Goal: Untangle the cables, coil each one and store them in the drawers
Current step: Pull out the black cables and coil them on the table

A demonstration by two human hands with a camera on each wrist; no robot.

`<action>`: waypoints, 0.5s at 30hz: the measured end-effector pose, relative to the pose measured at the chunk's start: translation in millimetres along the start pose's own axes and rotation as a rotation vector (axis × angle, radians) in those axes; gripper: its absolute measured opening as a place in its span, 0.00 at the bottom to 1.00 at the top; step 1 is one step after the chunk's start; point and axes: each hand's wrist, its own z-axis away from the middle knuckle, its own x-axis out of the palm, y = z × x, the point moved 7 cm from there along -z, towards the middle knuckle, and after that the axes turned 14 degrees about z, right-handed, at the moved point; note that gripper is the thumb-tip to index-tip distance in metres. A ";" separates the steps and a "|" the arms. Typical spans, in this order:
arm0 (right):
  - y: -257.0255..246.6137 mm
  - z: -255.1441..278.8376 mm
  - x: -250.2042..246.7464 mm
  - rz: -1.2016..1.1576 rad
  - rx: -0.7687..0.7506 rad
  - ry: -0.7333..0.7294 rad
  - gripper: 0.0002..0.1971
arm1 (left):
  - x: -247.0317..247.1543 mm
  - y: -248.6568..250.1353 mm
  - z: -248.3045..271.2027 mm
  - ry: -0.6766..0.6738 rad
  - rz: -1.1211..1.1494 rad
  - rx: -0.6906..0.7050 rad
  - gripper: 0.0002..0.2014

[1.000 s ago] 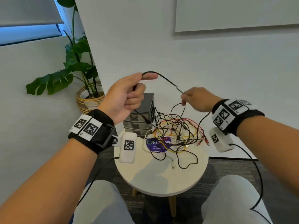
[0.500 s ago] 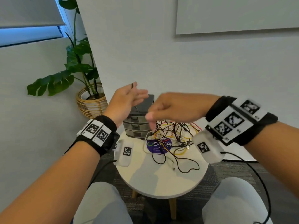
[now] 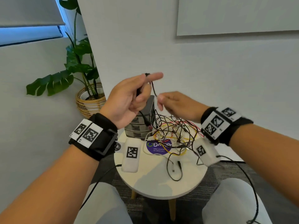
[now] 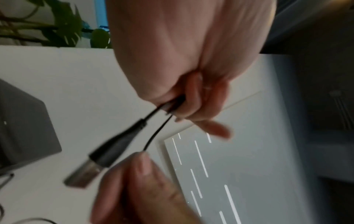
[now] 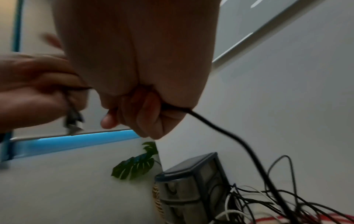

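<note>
My left hand (image 3: 134, 96) is raised above the table and grips a thin black cable (image 3: 153, 89) looped over its fingers; the cable's USB plug (image 4: 91, 165) hangs below the palm. My right hand (image 3: 174, 104) pinches the same cable (image 5: 220, 130) just right of the left hand, and the cable runs down from it into the tangle. The tangle of black, red, yellow and white cables (image 3: 176, 133) lies on the round white table (image 3: 155, 183). A small grey drawer unit (image 3: 142, 125) stands at the table's back left, its drawers closed.
A potted plant in a wicker basket (image 3: 90, 101) stands on the floor behind the table's left. A purple round sticker (image 3: 157, 147) lies under the cables. White walls are close behind. My knees flank the table's near edge.
The left hand has risen again with the cable wound over its fingers. The right hand has drawn back to the right of it and holds the cable close to the left hand.
</note>
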 end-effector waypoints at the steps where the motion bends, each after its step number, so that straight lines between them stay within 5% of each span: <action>1: -7.1 3.5 12.5 0.010 -0.026 -0.052 0.23 | -4.8 2.4 -1.3 0.073 -0.018 0.046 0.21; 4: -35.7 10.1 29.4 0.028 -0.126 -0.177 0.22 | -16.9 -1.7 -1.9 0.243 -0.099 0.106 0.13; 7: -58.3 9.1 14.4 0.123 -0.203 -0.241 0.20 | -24.8 -12.1 -2.2 0.272 -0.167 0.099 0.13; 11: -67.2 4.3 -24.9 0.144 -0.245 -0.177 0.14 | -19.3 -7.3 -3.9 0.208 -0.648 0.034 0.16; 15: -57.5 1.3 -64.8 0.155 -0.193 0.030 0.14 | -7.1 -8.0 -0.3 0.044 -0.622 -0.029 0.22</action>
